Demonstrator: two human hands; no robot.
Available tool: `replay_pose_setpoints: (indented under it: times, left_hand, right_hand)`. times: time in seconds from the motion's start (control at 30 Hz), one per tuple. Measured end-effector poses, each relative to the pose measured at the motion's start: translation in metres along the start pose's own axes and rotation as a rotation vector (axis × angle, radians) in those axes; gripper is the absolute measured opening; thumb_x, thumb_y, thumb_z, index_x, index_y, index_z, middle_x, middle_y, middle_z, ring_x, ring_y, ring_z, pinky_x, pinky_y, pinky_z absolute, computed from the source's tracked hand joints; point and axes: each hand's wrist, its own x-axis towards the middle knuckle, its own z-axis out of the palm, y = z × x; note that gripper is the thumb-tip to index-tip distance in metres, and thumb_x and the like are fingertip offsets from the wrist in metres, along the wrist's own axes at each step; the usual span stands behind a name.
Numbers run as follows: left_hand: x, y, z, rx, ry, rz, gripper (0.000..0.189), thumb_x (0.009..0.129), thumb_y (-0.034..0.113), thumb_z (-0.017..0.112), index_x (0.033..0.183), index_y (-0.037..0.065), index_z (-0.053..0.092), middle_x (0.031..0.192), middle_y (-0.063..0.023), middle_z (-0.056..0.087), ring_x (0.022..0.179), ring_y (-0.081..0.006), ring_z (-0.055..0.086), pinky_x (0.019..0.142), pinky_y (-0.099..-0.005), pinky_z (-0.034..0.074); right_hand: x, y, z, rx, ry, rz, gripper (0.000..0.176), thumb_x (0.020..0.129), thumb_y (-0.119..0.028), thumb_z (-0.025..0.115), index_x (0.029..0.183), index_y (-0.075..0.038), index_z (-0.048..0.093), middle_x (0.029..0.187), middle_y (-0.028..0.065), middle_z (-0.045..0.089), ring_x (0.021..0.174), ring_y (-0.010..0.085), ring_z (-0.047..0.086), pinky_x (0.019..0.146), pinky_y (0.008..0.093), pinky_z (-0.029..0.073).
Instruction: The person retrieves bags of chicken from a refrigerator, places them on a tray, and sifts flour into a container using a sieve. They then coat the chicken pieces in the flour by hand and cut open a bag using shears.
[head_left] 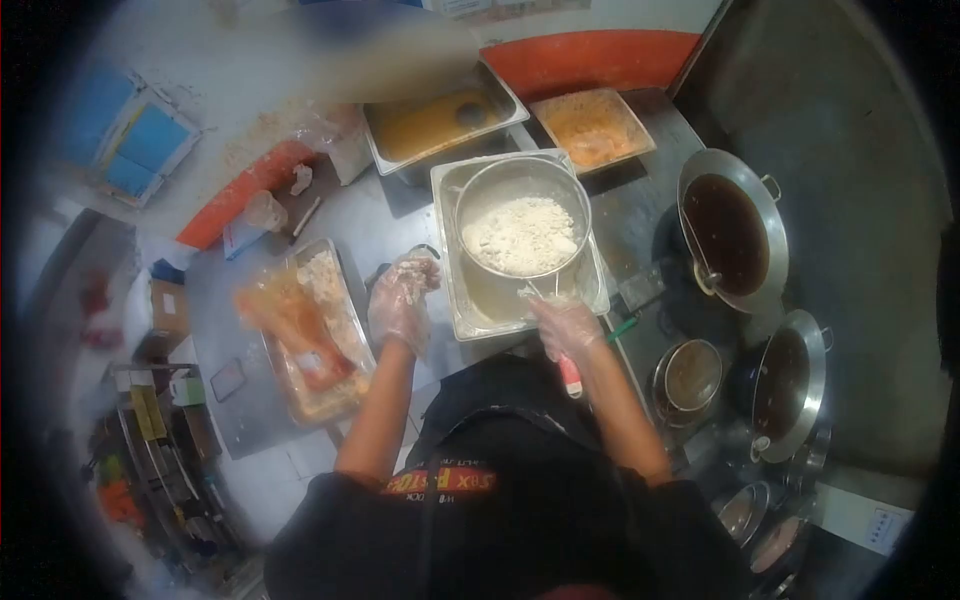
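Note:
My right hand (567, 325), in a clear plastic glove, is closed around the handle of a round metal strainer (586, 235). White, lumpy flour (525, 235) lies in the strainer, which rests over a rectangular steel pan (470, 325) with pale powder on its bottom. The handle's red-and-white end (570, 378) sticks out below that hand. My left hand (403, 297), also gloved and coated with flour, hovers just left of the pan. Its fingers are loosely bent and nothing shows between them. Left of it is a long metal tray (352, 300) with flour and a plastic bag (300, 340) of orange-red contents.
A steel pan of yellow liquid (430, 125) and a tub of orange food (595, 125) stand at the back. Woks of dark liquid (730, 235) (785, 380) are on the right, near a round sieve (693, 375). A phone-shaped object (228, 380) lies at left.

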Motion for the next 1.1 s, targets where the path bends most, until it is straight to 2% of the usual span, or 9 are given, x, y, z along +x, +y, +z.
replay_pose_setpoints:
  times: [0.1,0.17,0.27,0.33,0.43,0.5,0.73,0.97,1.1]
  left_hand:
    - [-0.001,0.013,0.0,-0.401,0.044,-0.168,0.017,0.087,0.014,0.056,0.098,0.003,0.063,0.082,-0.0108,0.065,0.067,-0.0181,0.062,0.056,-0.026,0.048]
    - [-0.006,0.034,0.012,-0.201,0.036,-0.118,0.016,0.088,0.013,0.054,0.095,0.003,0.065,0.085,-0.0107,0.066,0.073,-0.0187,0.064,0.062,-0.0257,0.05]
    - [0.001,0.061,0.041,0.119,-0.297,0.237,0.019,0.088,0.01,0.051,0.098,0.0,0.065,0.091,-0.011,0.068,0.086,-0.0221,0.063,0.08,-0.0297,0.049]
    - [0.016,0.093,0.071,0.562,-0.461,0.743,0.018,0.084,0.009,0.053,0.096,0.005,0.066,0.089,-0.0137,0.067,0.084,-0.0255,0.063,0.077,-0.0331,0.049]
    - [0.039,0.098,0.122,0.8,-0.666,0.947,0.016,0.08,0.012,0.054,0.088,0.009,0.068,0.084,-0.0162,0.065,0.081,-0.0277,0.062,0.074,-0.0357,0.049]
    - [0.052,0.073,0.154,1.487,-0.705,1.032,0.017,0.076,0.017,0.056,0.084,0.008,0.067,0.08,-0.0148,0.065,0.08,-0.0269,0.062,0.071,-0.0365,0.048]
    - [0.078,0.036,0.183,1.546,-0.974,1.035,0.025,0.073,0.025,0.06,0.083,0.003,0.066,0.091,-0.0197,0.064,0.083,-0.0294,0.063,0.076,-0.0401,0.049]
    - [0.089,0.01,0.175,1.264,-0.906,1.0,0.028,0.076,0.032,0.061,0.093,0.01,0.067,0.093,-0.018,0.063,0.089,-0.0336,0.06,0.082,-0.0426,0.048]
    - [0.055,0.065,0.176,1.158,-1.014,0.907,0.026,0.078,0.033,0.061,0.095,0.014,0.068,0.092,-0.0172,0.062,0.089,-0.0321,0.059,0.081,-0.0434,0.047]
  right_hand:
    - [-0.016,0.0,-0.009,-0.045,0.029,-0.023,0.037,0.087,-0.03,0.065,0.06,-0.013,0.045,0.046,-0.0032,0.039,0.034,0.0104,0.035,0.032,0.0285,0.03]
    - [-0.014,0.007,-0.015,-0.041,0.046,0.031,0.038,0.087,-0.031,0.065,0.061,-0.014,0.043,0.047,-0.0035,0.039,0.034,0.0102,0.034,0.032,0.0287,0.03]
    - [0.012,0.001,0.0,0.045,-0.007,0.028,0.031,0.087,-0.03,0.065,0.069,-0.012,0.047,0.048,-0.0042,0.038,0.034,0.0087,0.033,0.03,0.0267,0.029]
    - [0.01,0.001,-0.008,0.032,-0.042,0.034,0.03,0.087,-0.029,0.065,0.069,-0.012,0.047,0.048,-0.0043,0.038,0.034,0.0086,0.033,0.031,0.0266,0.029]
    - [-0.002,0.007,-0.009,0.009,-0.041,0.071,0.028,0.088,-0.027,0.063,0.071,-0.012,0.048,0.048,-0.0042,0.037,0.035,0.0086,0.034,0.032,0.0269,0.03]
    - [-0.003,0.008,-0.005,-0.08,-0.025,0.017,0.027,0.089,-0.026,0.062,0.071,-0.011,0.048,0.048,-0.0039,0.037,0.035,0.0085,0.034,0.032,0.0269,0.031]
    - [-0.005,0.009,-0.009,-0.142,-0.032,0.034,0.029,0.089,-0.027,0.061,0.07,-0.007,0.05,0.049,0.0009,0.042,0.036,0.0129,0.039,0.034,0.0297,0.035]
    - [-0.011,0.009,-0.013,-0.182,-0.033,0.01,0.028,0.089,-0.027,0.061,0.075,-0.004,0.054,0.05,0.0019,0.044,0.037,0.0132,0.04,0.034,0.0302,0.036]
    - [-0.011,0.005,-0.013,-0.094,-0.01,0.011,0.025,0.089,-0.026,0.061,0.08,-0.004,0.055,0.051,0.0011,0.044,0.037,0.0125,0.04,0.034,0.0298,0.035]
